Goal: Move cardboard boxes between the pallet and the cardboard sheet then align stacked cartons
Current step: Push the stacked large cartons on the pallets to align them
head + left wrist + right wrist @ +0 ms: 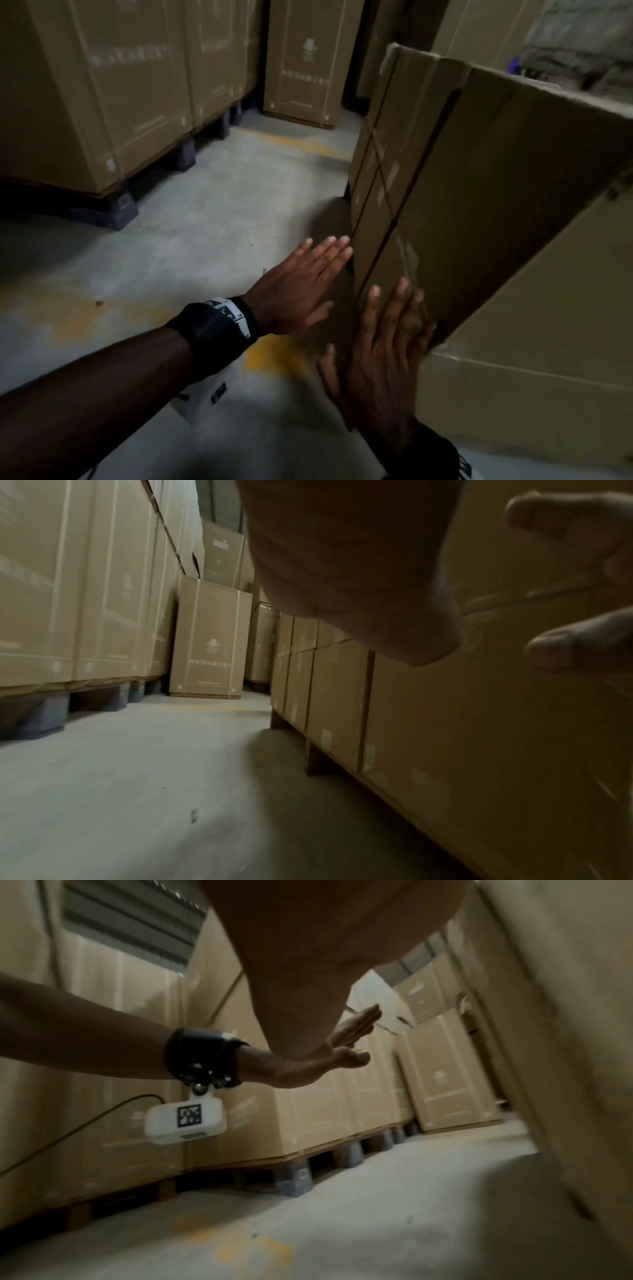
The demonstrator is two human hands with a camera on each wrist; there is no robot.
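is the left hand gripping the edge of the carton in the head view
No, the left hand is flat with straight fingers beside the carton, curled round nothing, while the right hand lies flat against its face.

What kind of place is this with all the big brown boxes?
It looks like a warehouse or storeroom. Tall cardboard cartons stand in rows on dark pallets, with a bare concrete floor between them. The person's left hand and right hand are flat by a stack of cartons.

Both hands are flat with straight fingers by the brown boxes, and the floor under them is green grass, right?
Not quite. The left hand and right hand are flat by the boxes, but the head view shows a grey concrete floor with yellow marks, not grass.
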